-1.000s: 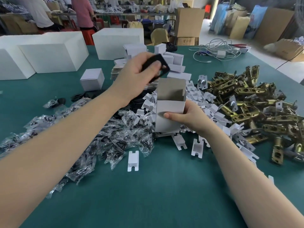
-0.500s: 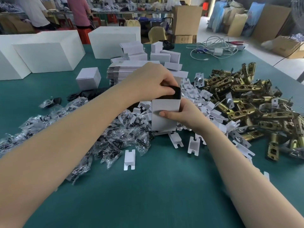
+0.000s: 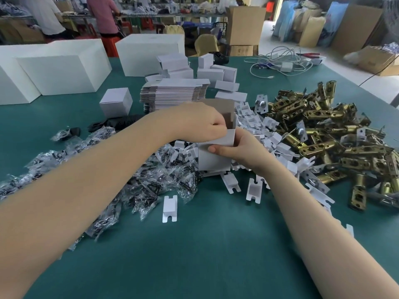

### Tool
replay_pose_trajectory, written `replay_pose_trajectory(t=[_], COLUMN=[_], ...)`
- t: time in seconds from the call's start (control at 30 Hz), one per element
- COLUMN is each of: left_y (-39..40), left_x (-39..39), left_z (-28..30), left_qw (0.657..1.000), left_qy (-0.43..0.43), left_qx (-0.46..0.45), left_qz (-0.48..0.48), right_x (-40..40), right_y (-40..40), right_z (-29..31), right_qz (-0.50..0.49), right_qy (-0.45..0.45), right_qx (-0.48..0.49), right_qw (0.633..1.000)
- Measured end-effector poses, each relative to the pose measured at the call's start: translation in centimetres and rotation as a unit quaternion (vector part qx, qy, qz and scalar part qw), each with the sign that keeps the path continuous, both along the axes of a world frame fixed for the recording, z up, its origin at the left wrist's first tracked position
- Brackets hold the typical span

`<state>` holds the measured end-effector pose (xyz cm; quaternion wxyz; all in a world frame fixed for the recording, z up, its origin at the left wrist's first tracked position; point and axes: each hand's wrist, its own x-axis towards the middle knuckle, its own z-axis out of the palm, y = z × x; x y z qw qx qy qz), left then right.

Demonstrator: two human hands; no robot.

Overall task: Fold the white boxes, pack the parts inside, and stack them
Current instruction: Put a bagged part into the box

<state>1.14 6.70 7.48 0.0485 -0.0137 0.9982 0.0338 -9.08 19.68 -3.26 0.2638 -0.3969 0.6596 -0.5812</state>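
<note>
A small white box [image 3: 212, 161] stands upright at the middle of the green table [image 3: 216, 244], its top flap [image 3: 222, 105] open and showing a brown inside. My right hand [image 3: 239, 153] grips the box from the right, thumb across its front face. My left hand [image 3: 201, 123] sits at the box's mouth with fingers curled over the front flap; the fingertips are hidden. The black part is out of sight.
Brass latches [image 3: 323, 130] are heaped on the right, white card inserts [image 3: 254, 126] lie around the box, and bagged black parts [image 3: 151, 180] spread to the left. Behind are a stack of flat boxes [image 3: 172, 93], a folded box [image 3: 116, 102], large white cartons [image 3: 64, 70] and cables [image 3: 280, 63].
My left hand brought the black part down from above the box into its mouth; the part is now out of sight and the hand stays at the opening. My right hand kept its grip.
</note>
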Motion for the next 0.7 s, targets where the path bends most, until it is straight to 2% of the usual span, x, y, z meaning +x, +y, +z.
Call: replay_pose_trajectory(t=[0.07,0.13,0.2,0.27,0.33,0.4,0.47,0.5,0.7], left_y=[-0.3,-1.0,-2.5,-5.0,-7.9,-10.2,-11.4,-11.6,-11.9], left_x=[0.5,1.3,2.2,3.0,3.8,4.6,5.3,5.6,5.7], left_z=[-0.3,-0.5,-0.8,-1.2,-1.9,-2.6,-3.8,-4.5,-6.4], left_qw=[0.996,0.967,0.922,0.903,0.925,0.968,0.976,0.974,0.979], left_qy=[0.073,0.207,0.335,0.372,0.292,0.101,-0.073,-0.106,-0.034], left_qx=[0.056,0.146,0.193,0.185,0.15,0.072,0.019,0.014,-0.002], left_qz=[-0.013,-0.019,0.026,0.112,0.193,0.218,0.202,0.2,0.201], right_x=[-0.1,-0.1,0.0,0.0,0.0,0.0,0.0,0.0,0.0], right_y=[0.0,0.1,0.1,0.1,0.0,0.0,0.0,-0.1,0.0], right_z=[0.0,-0.1,0.0,0.0,0.0,-0.1,-0.2,-0.2,-0.3], right_qz=[-0.002,0.001,0.0,-0.003,-0.003,-0.004,-0.004,-0.003,0.0], right_qy=[-0.003,-0.005,-0.008,-0.012,-0.015,-0.018,-0.019,-0.02,-0.023], right_qx=[-0.002,-0.003,-0.007,-0.008,-0.007,-0.01,-0.012,-0.012,-0.015], right_qw=[1.0,1.0,1.0,1.0,1.0,1.0,1.0,1.0,1.0])
